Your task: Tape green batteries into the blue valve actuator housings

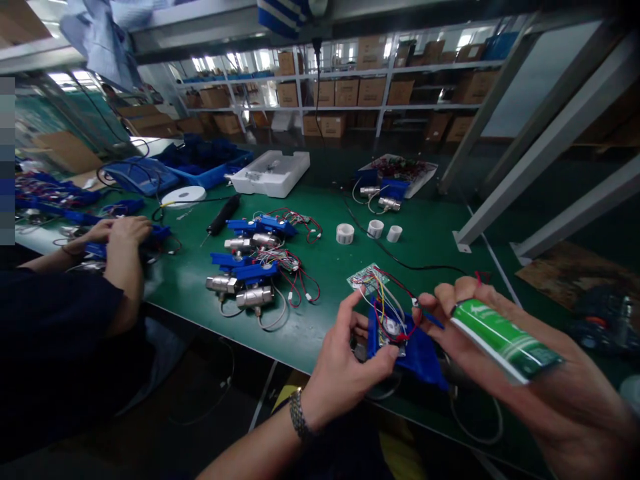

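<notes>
My left hand [345, 363] grips the left side of a blue valve housing [417, 357], thumb on its open top where red, yellow and white wires [393, 310] loop out. My right hand [505, 347] is closed around a green and white tube [505, 340], and its fingertips touch the housing's right edge. A small green circuit board [367, 277] lies on the green table [425, 233] just behind the housing.
Several blue valve units with metal fittings [250, 267] lie at centre-left. Three white tape rolls [370, 230] sit beyond. A co-worker's hands [117, 233] work at the left. A white foam tray [270, 172], blue bins [205, 160] and shelves of cartons stand behind.
</notes>
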A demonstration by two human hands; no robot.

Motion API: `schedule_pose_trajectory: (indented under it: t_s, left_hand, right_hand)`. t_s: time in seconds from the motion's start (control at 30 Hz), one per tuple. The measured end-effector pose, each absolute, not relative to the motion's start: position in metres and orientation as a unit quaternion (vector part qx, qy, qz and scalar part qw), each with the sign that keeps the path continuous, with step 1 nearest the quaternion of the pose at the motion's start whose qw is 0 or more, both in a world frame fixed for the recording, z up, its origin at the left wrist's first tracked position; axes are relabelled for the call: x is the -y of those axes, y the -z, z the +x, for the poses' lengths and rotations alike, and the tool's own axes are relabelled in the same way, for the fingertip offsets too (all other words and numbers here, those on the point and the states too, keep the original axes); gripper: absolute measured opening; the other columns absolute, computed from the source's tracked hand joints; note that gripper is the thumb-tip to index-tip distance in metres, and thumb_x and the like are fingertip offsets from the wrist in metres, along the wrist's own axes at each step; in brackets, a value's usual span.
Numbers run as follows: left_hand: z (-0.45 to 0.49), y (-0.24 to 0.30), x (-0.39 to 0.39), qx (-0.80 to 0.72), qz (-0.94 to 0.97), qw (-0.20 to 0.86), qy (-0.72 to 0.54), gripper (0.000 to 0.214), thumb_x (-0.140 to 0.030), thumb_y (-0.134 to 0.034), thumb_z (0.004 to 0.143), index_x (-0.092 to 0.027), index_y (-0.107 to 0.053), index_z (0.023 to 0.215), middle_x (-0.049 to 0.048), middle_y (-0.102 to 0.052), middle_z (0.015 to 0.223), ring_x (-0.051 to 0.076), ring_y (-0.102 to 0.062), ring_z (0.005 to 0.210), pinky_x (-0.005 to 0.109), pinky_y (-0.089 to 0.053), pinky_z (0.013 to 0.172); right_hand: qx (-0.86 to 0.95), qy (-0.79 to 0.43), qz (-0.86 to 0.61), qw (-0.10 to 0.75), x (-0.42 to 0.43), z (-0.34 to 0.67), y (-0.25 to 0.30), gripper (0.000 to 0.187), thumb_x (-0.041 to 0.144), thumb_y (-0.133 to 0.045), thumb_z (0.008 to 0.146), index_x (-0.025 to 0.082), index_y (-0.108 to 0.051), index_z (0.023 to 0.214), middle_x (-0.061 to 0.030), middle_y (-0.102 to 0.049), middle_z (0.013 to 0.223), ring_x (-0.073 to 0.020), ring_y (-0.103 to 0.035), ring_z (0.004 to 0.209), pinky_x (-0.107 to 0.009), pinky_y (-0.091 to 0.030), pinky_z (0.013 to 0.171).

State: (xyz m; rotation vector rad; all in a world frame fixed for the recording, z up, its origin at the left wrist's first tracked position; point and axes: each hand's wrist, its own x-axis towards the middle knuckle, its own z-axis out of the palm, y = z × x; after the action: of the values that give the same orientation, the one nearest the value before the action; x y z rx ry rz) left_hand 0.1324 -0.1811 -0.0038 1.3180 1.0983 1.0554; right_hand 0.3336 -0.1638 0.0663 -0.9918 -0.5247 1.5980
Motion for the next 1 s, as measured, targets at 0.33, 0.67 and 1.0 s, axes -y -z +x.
schedule_pose_trajectory:
  t_s: [0.33, 0.67, 1.0]
  left_hand:
    - [0.142, 0.011, 0.178, -0.478, 0.545, 0.528, -0.443, 0.097, -0.035, -0.086, 0.082, -0.024, -0.034, 0.163, 0.0036, -0.069, 0.105, 0.021, -0.067, 0.092, 0.036, -0.053, 0.086]
    - [0.140, 0.016, 0.184, -0.470, 0.539, 0.529, -0.456, 0.101, -0.037, -0.090, 0.080, -0.025, -0.034, 0.163, 0.0032, -0.070, 0.104, 0.022, -0.067, 0.094, 0.038, -0.053, 0.090]
    - [0.145, 0.021, 0.187, -0.480, 0.539, 0.520, -0.457, 0.100, -0.037, -0.091, 0.078, -0.025, -0.032, 0.157, 0.0023, -0.068, 0.104, 0.022, -0.067, 0.093, 0.036, -0.053, 0.088]
  right_hand:
    - [0.268, -0.673, -0.371, 0.581, 0.163, 0.311, -0.064, 0.030, 0.036, -0.100, 0.079, 0.025, -0.075, 0.092, -0.0015, -0.070, 0.098, -0.0204, -0.068, 0.089, -0.026, -0.066, 0.080]
    - [0.198, -0.651, -0.421, 0.600, 0.164, 0.347, -0.059, 0.028, 0.034, -0.101, 0.076, 0.026, -0.076, 0.087, -0.0027, -0.073, 0.102, -0.0196, -0.070, 0.086, -0.025, -0.067, 0.075]
    - [0.237, -0.657, -0.397, 0.595, 0.179, 0.321, -0.067, 0.024, 0.030, -0.097, 0.079, 0.026, -0.075, 0.090, -0.0019, -0.072, 0.102, -0.0196, -0.070, 0.090, -0.025, -0.067, 0.083]
